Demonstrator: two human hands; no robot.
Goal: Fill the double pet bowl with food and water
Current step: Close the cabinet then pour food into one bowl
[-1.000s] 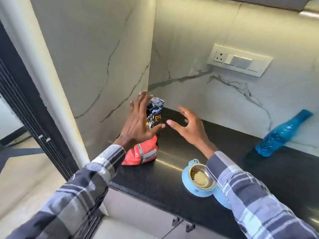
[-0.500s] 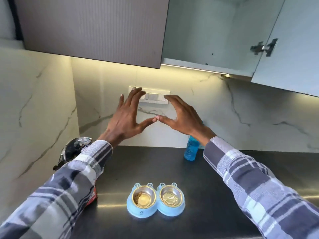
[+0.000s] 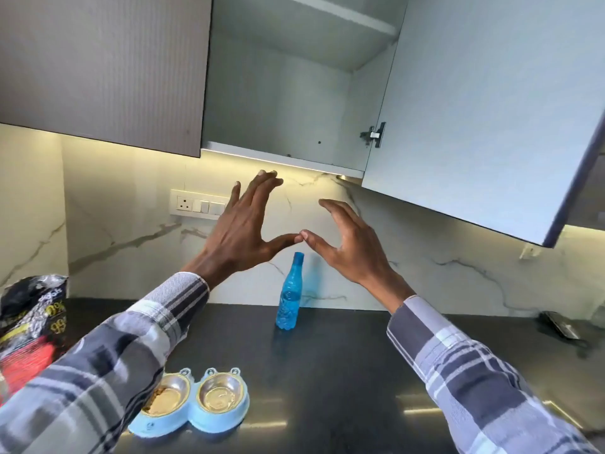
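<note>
Dark counter [image 3: 343,371], double bowl [image 3: 191,403] lying left-right, bottle [image 3: 289,294] upright, both hands [image 3: 244,232] empty, spread.

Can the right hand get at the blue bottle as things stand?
Probably yes. The right hand is open and empty, raised above the blue bottle, which stands upright and alone on the dark counter. Nothing sits between them; only the left hand touches thumbs with it.

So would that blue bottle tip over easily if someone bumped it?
Probably. The bottle stands upright, tall and slim on a narrow base. It looks like thin plastic, so likely light. The counter looks glossy, so it might slide first.
</note>
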